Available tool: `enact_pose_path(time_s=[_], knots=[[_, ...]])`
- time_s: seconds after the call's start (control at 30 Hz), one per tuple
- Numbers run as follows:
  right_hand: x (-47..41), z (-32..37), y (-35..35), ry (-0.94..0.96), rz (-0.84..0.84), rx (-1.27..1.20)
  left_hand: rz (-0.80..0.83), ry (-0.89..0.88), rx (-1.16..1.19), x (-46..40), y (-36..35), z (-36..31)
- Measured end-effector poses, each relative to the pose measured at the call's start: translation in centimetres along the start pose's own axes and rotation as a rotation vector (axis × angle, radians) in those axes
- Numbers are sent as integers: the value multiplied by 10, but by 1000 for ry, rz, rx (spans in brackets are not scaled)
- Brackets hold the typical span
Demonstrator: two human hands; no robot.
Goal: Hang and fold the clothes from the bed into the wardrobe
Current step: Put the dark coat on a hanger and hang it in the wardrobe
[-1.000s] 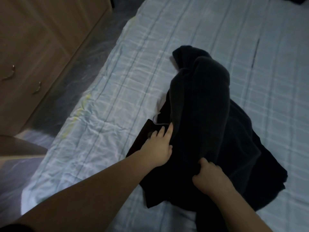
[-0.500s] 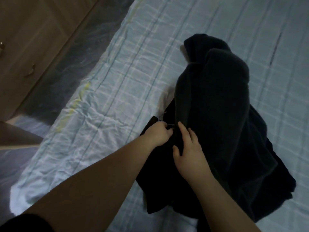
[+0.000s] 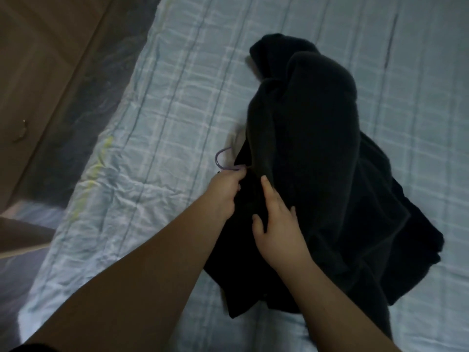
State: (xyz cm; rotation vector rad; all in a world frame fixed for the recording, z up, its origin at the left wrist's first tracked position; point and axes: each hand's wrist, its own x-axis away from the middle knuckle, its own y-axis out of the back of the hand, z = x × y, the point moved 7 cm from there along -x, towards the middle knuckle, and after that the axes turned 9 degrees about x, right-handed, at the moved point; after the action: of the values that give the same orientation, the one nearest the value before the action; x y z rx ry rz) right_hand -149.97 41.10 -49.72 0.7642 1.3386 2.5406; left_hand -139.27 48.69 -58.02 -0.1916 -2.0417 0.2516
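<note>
Wardrobe [image 3: 38, 72]: stood well left of both hands, doors closed, a strip of floor between it and the bed [image 3: 157, 123].
Hanger hook [image 3: 221, 161]: new since a second ago, a purple hook poked out just above the left hand.
Left hand [image 3: 224, 190]: fingers curled, pinching the hook's base at the pile's edge.
Right hand [image 3: 276, 224]: had come across from the lower hem; fingers spread flat on the cloth.
Dark clothes [image 3: 317, 161]: heaped on the bed, right of the hands.
Meaning: probably freeing a hanger buried in the pile.
In the way: the thick upper garment draped over it.

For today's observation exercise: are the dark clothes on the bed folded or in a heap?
In a heap. The dark clothes lie bunched and rumpled on the bed, with no neat folded edges.
</note>
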Motion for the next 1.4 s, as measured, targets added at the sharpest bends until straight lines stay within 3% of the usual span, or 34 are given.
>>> enact_pose_path(time_s=[0.2,0.3,0.43,0.67,0.83,0.97,1.3,1.4], knots=[[18,29,29,68,-169,-115,207,-416,-70,63,-11,-49],[28,47,49,122,-240,-114,292,-524,-258,102,-26,-76],[56,73,85,155,-325,-121,280,-708,-527,156,-37,-111],[111,105,152,120,-423,-174,269,-825,-686,265,-60,-138],[150,106,208,125,-597,-393,286,-843,-700,329,-73,-136],[182,99,251,160,-580,-442,194,-1074,-963,380,-84,-135],[284,111,336,296,-552,81,-161,-1655,-1329,541,-163,-136],[303,107,370,298,-631,124,-208,-1752,-1380,584,-186,-140]])
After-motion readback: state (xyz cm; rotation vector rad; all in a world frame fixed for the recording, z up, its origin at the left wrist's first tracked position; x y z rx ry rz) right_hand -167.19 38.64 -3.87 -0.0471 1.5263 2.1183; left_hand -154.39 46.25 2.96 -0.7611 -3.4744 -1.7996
